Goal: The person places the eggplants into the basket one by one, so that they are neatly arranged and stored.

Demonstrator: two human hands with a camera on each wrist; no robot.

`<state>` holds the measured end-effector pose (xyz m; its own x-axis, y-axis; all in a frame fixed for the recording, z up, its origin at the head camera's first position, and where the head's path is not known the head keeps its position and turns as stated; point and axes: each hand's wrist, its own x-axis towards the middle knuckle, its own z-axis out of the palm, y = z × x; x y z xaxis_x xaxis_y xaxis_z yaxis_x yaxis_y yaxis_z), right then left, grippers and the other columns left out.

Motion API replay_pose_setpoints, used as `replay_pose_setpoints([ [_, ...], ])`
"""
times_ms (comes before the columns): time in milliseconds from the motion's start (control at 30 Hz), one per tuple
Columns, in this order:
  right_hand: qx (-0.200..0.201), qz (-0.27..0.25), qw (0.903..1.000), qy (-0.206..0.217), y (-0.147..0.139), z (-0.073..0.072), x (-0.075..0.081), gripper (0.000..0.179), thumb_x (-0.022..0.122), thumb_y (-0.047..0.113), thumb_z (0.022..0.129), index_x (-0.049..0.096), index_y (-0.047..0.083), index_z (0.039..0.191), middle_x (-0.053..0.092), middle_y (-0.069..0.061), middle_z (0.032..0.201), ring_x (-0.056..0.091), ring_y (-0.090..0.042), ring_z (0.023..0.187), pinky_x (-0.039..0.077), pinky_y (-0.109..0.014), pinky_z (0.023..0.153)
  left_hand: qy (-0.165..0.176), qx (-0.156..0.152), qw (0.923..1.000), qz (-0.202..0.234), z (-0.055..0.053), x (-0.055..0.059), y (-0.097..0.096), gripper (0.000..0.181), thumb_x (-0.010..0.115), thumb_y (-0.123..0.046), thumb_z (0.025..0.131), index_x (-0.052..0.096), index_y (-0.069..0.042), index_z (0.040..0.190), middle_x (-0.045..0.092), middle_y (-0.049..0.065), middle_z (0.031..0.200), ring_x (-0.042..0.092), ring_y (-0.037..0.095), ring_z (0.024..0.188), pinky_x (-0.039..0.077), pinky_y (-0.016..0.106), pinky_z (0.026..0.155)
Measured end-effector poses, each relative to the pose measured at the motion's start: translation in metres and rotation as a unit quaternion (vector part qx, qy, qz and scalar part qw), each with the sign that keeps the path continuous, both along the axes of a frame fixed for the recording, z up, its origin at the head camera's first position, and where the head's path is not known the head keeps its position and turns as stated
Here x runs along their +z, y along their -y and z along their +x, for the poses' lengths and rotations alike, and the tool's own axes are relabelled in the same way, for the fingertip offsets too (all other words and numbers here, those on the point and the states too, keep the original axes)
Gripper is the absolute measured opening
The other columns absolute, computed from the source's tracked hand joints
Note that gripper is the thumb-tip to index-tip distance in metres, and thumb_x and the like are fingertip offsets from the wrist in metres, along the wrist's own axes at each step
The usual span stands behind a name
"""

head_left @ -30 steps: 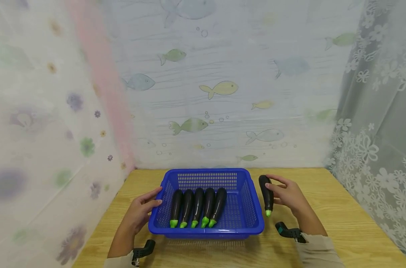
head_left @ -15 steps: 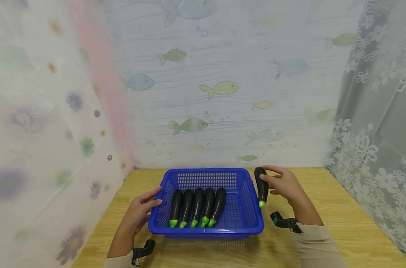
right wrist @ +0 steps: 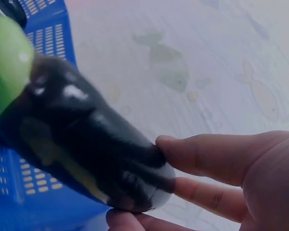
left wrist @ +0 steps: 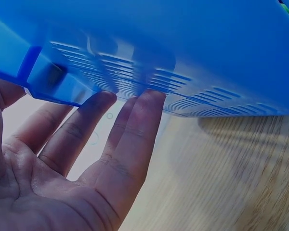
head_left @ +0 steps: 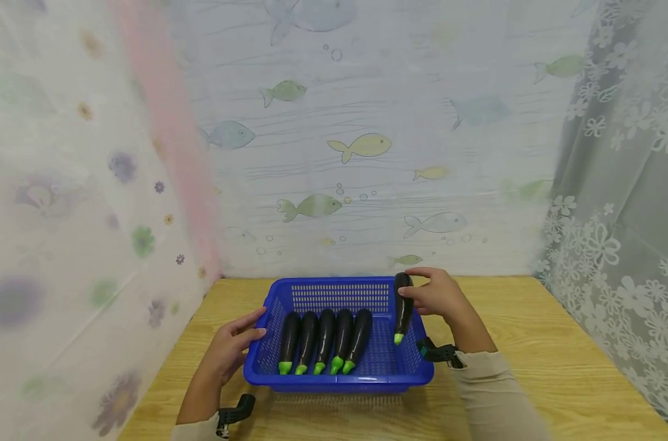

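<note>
In the head view my right hand (head_left: 436, 294) pinches a dark eggplant (head_left: 402, 309) near its rounded upper end, green stem end pointing down. It overlaps the right part of a blue slotted basket (head_left: 345, 380). The right wrist view shows thumb and fingers around the blunt end of this glossy eggplant (right wrist: 86, 139). Several more eggplants (head_left: 325, 340) lie side by side in the basket's left and middle part, stem ends toward me. My left hand (head_left: 231, 346) holds the basket's left rim; in the left wrist view, fingertips (left wrist: 151, 98) touch the slotted outer wall from below.
The basket stands on a wood-grain table (head_left: 543, 355). Behind it hangs a pale sheet (head_left: 367, 177) printed with fish, with a flowered sheet (head_left: 80, 245) on the left and a lace curtain (head_left: 615, 245) on the right. Each wrist wears a black camera mount (head_left: 439, 351).
My right hand has carried the eggplant leftward from beside the basket, up past the right rim and over the basket's right part. The left hand and the other eggplants have stayed put.
</note>
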<state>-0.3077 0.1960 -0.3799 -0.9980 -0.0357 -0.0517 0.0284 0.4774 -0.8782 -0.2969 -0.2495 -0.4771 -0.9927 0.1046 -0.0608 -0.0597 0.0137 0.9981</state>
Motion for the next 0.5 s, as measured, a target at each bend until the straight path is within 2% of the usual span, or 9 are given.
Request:
replay_pose_setpoints([
  [167, 0.005, 0.028, 0.9996, 0.002, 0.013, -0.007, 0.001, 0.062, 0.078, 0.018, 0.092, 0.055, 0.007, 0.149, 0.073, -0.023, 0.108, 0.076, -0.024, 0.078, 0.065, -0.039, 0.07, 0.001, 0.0, 1.0, -0.001, 0.0, 0.0, 0.0, 0.061, 0.074, -0.019, 0.096, 0.054, -0.018, 0.153, 0.048, 0.014, 0.159, 0.055, 0.042, 0.137, 0.059, 0.058, 0.093],
  [367, 0.014, 0.037, 0.9991, 0.016, 0.027, -0.013, -0.003, 0.06, 0.079, 0.014, 0.092, 0.057, 0.005, 0.146, 0.063, -0.03, 0.131, 0.075, -0.027, 0.079, 0.065, -0.041, 0.072, 0.003, -0.002, 1.0, 0.0, 0.0, 0.001, 0.0, 0.061, 0.074, -0.018, 0.095, 0.054, -0.018, 0.152, 0.048, 0.014, 0.159, 0.057, 0.04, 0.136, 0.06, 0.057, 0.093],
  [500, 0.02, 0.041, 0.9985, 0.032, 0.037, -0.018, -0.009, 0.058, 0.079, 0.008, 0.09, 0.058, 0.004, 0.144, 0.06, -0.031, 0.133, 0.074, -0.029, 0.081, 0.066, -0.042, 0.072, 0.003, -0.003, 1.0, 0.001, 0.001, 0.002, 0.001, 0.061, 0.074, -0.018, 0.095, 0.054, -0.017, 0.152, 0.048, 0.014, 0.158, 0.056, 0.041, 0.137, 0.059, 0.057, 0.093],
])
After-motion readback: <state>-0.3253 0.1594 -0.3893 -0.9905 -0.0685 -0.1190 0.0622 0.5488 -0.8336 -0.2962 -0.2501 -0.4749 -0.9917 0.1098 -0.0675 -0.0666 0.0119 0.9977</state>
